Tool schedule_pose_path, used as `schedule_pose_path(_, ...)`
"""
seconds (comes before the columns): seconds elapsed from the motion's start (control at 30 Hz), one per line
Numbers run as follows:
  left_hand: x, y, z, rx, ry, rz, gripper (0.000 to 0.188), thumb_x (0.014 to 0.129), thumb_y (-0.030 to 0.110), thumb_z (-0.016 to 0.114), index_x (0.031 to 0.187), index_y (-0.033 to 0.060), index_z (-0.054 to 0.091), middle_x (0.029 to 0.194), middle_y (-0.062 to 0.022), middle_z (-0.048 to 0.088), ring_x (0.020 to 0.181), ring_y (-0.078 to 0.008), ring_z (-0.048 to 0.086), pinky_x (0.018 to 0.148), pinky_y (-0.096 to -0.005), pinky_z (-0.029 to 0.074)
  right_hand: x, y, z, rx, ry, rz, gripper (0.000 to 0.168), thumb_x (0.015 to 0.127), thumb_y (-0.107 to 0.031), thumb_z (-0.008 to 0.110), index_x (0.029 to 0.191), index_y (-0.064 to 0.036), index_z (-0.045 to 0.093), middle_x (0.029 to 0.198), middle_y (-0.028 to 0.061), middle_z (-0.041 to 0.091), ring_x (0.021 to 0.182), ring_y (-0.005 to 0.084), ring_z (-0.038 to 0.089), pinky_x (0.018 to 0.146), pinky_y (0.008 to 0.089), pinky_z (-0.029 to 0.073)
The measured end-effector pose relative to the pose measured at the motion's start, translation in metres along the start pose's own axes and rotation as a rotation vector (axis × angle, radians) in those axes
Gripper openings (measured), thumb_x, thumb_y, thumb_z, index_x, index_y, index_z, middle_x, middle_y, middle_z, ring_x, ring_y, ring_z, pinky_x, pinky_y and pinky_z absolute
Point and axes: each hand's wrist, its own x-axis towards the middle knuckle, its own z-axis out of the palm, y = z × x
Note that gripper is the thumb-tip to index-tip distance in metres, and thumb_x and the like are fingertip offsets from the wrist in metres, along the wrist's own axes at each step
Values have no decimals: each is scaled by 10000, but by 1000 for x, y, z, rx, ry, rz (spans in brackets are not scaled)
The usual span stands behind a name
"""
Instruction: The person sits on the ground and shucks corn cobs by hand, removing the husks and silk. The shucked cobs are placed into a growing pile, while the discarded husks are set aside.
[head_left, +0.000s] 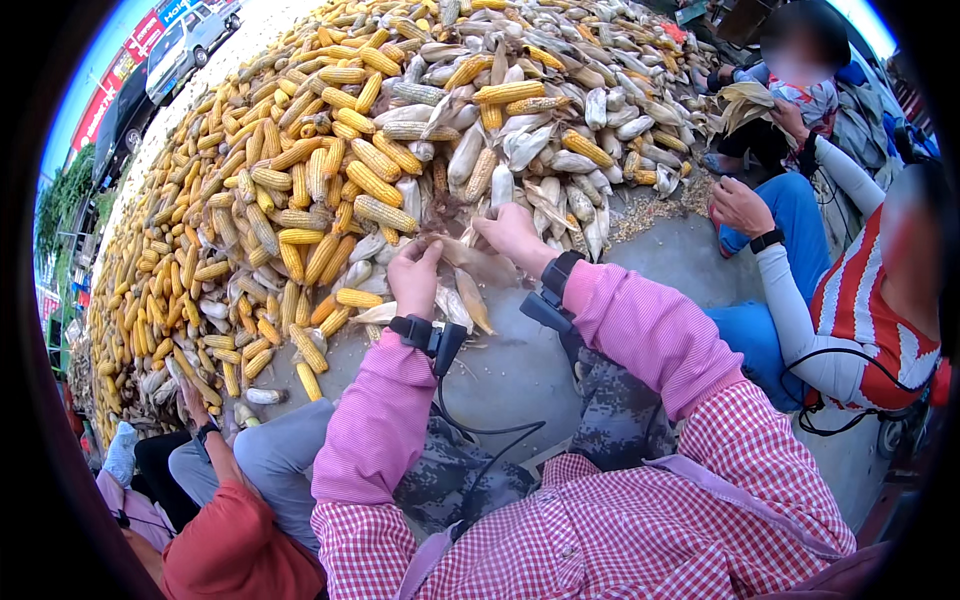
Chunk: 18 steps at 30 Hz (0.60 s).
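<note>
My left hand (415, 276) is at the pile's near edge, its thumb and fingers pinched at one end of a pale dry corn husk (480, 261). On the other side of that husk, my right hand (514, 234) has its fingertips closed on a strip of it. Whether an ear is inside the husk cannot be seen. Just beyond my hands rises the heap of corn, with bare yellow ears (375, 184) mostly to the left and ears still in husk (502, 184) straight ahead and to the right. Loose husk pieces (472, 300) lie below my hands on the concrete.
At my right a co-worker's hand (741, 206) is raised near the pile, and another person farther back holds husks (745, 105). A person in a red top (232, 547) sits close on my left. Loose kernels (660, 214) litter the concrete floor (525, 375). A cable (487, 429) hangs from my left wrist.
</note>
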Motion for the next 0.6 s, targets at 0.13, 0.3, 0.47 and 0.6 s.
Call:
schedule_pose_path(0.13, 10, -8, -9, -78, 20, -68, 120, 924, 53, 656, 1021, -10, 689, 929, -43, 697, 796, -103, 629, 737, -240, 499, 1, 2, 0, -44, 0, 28, 328, 844, -298, 652, 798, 20, 718, 714, 131, 716, 644, 217, 711, 646, 333, 555)
schedule_pose_path(0.3, 21, -21, -17, -129, 13, -58, 114, 938, 66, 639, 1023, -1, 674, 936, -28, 686, 801, -107, 626, 733, -240, 497, -10, -12, 0, 216, -48, 157, 281, 888, -244, 645, 930, 26, 709, 811, 114, 734, 681, 185, 710, 638, 295, 563)
schedule_pose_path(0.47, 29, -16, -14, -181, -23, -110, 133, 954, 99, 625, 1055, 22, 664, 922, -8, 675, 799, -98, 623, 707, -232, 499, 6, 9, 4, 317, -156, 55, 472, 852, -434, 724, 971, 23, 723, 889, 113, 728, 749, 149, 678, 684, 308, 544)
schedule_pose_path(0.6, 37, -20, -31, -141, -37, -90, 140, 962, 124, 619, 1061, 32, 657, 914, -5, 668, 770, -91, 623, 677, -232, 503, -13, -8, 13, 43, -178, -188, 552, 811, -513, 737, 1055, -17, 740, 930, 115, 741, 863, 230, 697, 800, 332, 528)
